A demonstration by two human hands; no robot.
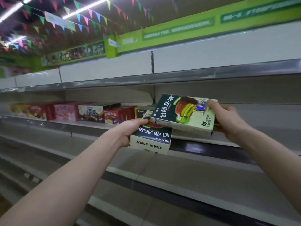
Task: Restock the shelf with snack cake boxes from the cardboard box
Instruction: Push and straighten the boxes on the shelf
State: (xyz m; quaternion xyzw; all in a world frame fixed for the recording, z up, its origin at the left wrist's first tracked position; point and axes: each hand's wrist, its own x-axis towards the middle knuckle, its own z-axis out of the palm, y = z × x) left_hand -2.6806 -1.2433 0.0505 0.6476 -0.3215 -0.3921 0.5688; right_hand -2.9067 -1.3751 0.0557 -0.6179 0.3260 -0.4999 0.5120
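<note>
- The right hand (228, 119) is gripping a green-and-cream snack cake box (184, 114) by its right end, thumb curled over the top edge, and holding it tilted just above the shelf edge (203, 141).
- The left hand (130, 129) is gripping a second box (150, 141) of the same kind by its left side, thumb on top; this one is turned upside down to the viewer and is sitting lower, just left of the first box and partly under it.
- Each box is showing a dark green band, a chocolate-coated cake and green filling on a pale ground.
- Left of the first box, a row of other boxes (71, 112) is standing on the same shelf in red, pink, brown and yellow.
- Bare white shelves are running above and below, and a green banner (179, 28) is stretching over the top.
- Coloured pennant flags (81, 17) and strip lights are hanging from the dark ceiling.
- The first box is reading "好丽友·派" in white, with a purple "10"; smaller print is too blurred to tell.
</note>
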